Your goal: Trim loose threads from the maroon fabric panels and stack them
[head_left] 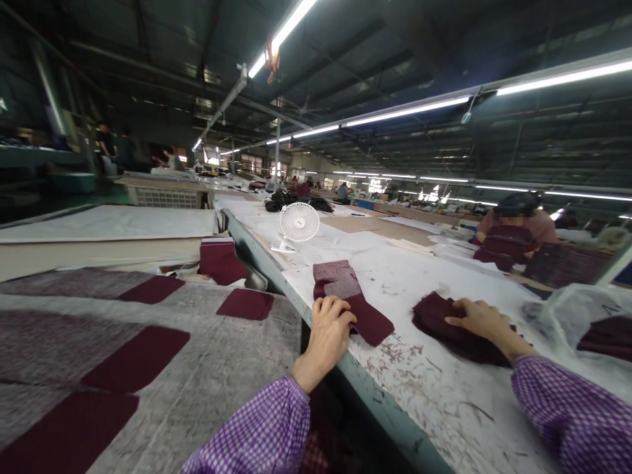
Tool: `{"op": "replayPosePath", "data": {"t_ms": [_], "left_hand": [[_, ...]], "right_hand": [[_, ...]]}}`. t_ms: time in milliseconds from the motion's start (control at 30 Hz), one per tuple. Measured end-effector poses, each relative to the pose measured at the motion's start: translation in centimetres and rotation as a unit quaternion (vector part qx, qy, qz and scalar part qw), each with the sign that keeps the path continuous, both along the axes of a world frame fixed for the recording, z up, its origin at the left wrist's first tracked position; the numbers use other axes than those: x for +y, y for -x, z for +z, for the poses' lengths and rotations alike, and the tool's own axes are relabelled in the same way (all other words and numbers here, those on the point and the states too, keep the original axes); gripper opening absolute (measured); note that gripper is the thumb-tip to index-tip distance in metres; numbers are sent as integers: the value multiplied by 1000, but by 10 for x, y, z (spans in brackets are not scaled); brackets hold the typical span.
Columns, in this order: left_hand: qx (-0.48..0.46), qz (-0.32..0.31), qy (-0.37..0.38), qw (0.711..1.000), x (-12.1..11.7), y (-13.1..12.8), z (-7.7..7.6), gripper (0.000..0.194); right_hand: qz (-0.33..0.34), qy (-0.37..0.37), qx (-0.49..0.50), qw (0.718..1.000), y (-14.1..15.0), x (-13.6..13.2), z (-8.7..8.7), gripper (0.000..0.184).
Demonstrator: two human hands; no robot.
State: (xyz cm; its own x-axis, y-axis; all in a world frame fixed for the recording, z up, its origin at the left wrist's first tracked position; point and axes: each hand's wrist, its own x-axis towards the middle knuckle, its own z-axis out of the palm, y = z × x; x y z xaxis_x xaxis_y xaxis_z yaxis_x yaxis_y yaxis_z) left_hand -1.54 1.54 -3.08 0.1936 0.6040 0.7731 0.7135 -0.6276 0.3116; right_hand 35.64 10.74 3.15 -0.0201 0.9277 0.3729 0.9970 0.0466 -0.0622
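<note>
At the near edge of the white-covered table, my left hand (330,332) has its fingers curled over the edge of a maroon fabric piece (371,320). A greyish-red mottled fabric piece (338,278) lies against it on the far side. What is under my left fingertips is partly hidden. To the right, my right hand (481,320) rests on a pile of dark maroon fabric pieces (434,319), thumb and forefinger apart. Both wrists come out of purple checked sleeves.
A small white fan (299,222) stands farther along the table (409,382), which has scattered thread scraps. On the lower left surface (197,375) lie maroon panels (141,359). A clear plastic bag (567,319) sits far right. Across the table a person (516,217) bends over fabric.
</note>
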Motion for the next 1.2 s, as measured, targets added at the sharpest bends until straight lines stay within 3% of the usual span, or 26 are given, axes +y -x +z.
{"op": "replayPosePath", "data": {"t_ms": [100,167,233,333,400,500,567,667,767,867,1000,1200], "left_hand": [[-34,2,20,999,3,1,2,14],[-53,1,32,998,4,3,3,13],[-64,-1,42,997,6,4,5,12],[-75,0,56,996,8,7,8,12],[-81,3,64,995,9,9,11,12],[-85,0,76,993,11,13,10,12],[-83,1,85,993,12,16,7,12],[-81,9,91,993,11,21,3,15],[-91,28,45,994,4,21,4,30],[-47,26,-14,998,-5,18,9,33],[27,25,-35,999,-5,11,10,27],[55,38,-54,996,-2,12,3,16]], "right_hand": [[15,-101,-125,987,9,-5,1,43],[67,-112,-135,982,29,-11,9,41],[166,-54,-71,982,62,-22,18,36],[350,108,26,930,123,-47,26,39],[387,142,47,910,158,-63,24,45],[382,152,110,905,188,-69,15,34],[362,199,179,893,193,-62,6,35],[345,280,292,846,194,-47,-9,40],[348,300,351,816,195,-39,-19,42],[353,304,352,812,197,-38,-23,42],[358,302,341,815,197,-39,-21,40],[294,301,460,782,201,-39,-24,27]]}}
